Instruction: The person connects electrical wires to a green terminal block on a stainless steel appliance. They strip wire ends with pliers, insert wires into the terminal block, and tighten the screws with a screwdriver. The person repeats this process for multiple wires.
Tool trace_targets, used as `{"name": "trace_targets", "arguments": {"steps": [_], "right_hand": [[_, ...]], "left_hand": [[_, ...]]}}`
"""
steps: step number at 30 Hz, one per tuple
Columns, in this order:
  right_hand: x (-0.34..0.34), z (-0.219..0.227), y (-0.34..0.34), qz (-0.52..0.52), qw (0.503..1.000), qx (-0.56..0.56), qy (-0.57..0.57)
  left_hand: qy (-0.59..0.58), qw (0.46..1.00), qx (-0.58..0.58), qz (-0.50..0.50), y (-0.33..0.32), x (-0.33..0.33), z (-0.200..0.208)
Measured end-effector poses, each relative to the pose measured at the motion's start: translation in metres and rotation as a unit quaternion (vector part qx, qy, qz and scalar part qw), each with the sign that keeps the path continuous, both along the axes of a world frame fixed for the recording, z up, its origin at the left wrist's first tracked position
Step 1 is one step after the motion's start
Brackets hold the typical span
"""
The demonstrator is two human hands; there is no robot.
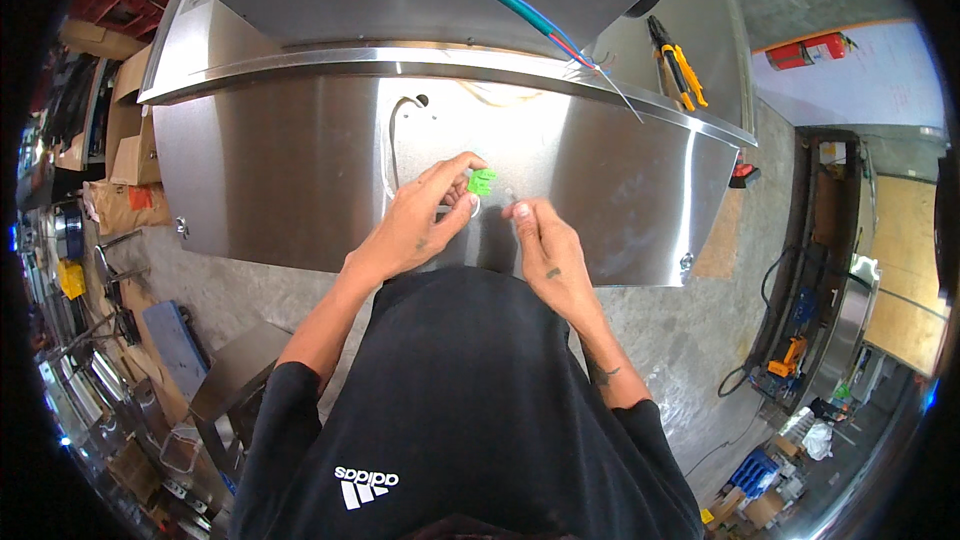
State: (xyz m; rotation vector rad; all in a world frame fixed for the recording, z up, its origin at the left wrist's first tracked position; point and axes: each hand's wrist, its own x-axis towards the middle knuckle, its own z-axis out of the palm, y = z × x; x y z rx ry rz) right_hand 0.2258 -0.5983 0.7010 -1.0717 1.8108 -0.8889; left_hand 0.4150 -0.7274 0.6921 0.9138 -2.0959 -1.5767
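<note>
My left hand (420, 218) holds a small bright green connector (481, 182) between thumb and fingers, in front of a stainless steel panel (275, 170). My right hand (550, 248) is just to its right, a little apart, with thumb and forefinger pinched together. Whatever sits at those fingertips is too small and blurred to make out. A white cable (388, 155) comes out of a hole in the panel and runs down behind my left hand. A pale loop shows just below the connector.
Above the panel's ledge, a green-sleeved cable (510, 2) ends in loose, thin wires. Yellow-and-black pliers (681, 68) lie on the steel surface at right. Cardboard boxes (135, 160) stand at left. A red fire extinguisher (808, 51) and a dark rack (825, 240) are at right.
</note>
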Motion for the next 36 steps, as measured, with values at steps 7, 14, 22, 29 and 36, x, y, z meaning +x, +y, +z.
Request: {"name": "trace_targets", "arguments": {"steps": [7,14,22,29,36], "right_hand": [[0.002,-0.027,-0.034,-0.064,0.965,-0.045,-0.251],[0.014,-0.032,-0.038,-0.120,0.935,-0.026,-0.333],[0.011,-0.031,-0.041,-0.109,0.950,-0.029,-0.290],[0.009,-0.028,-0.044,-0.082,0.959,-0.035,-0.270],[-0.001,-0.029,-0.042,-0.041,0.966,-0.017,-0.255]], "left_hand": [[0.082,0.978,0.190,-0.008,-0.006,0.005,-0.008],[0.125,0.968,0.215,0.028,0.000,0.001,-0.008],[0.117,0.963,0.235,0.054,0.001,0.000,-0.010],[0.125,0.956,0.257,0.068,0.001,-0.001,-0.009],[0.117,0.955,0.270,0.033,-0.010,-0.001,-0.008]]}}
